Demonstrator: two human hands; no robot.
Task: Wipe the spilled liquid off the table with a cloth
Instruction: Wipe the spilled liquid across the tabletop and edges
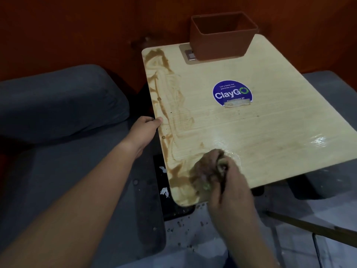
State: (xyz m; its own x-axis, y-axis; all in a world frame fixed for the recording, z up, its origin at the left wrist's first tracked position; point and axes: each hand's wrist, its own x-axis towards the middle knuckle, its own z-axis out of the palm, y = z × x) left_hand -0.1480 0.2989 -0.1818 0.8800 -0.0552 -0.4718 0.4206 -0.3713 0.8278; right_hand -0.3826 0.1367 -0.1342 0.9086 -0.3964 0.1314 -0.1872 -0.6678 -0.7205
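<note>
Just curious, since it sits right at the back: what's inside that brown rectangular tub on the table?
The brown rectangular plastic tub is open-topped. Its far inner walls show bare and brown, with nothing rising above the rim. Its floor is hidden behind the near wall, so anything low inside cannot be seen.

Brown rectangular bin (222, 38) at far end, sitting partly on a small tan plate (188, 57). Round blue ClayGo sticker (231, 92) mid-surface, tape strip (237, 103) across its lower edge. Grey cushioned seat (58, 101) left; white scraps (164, 191) below.
</note>
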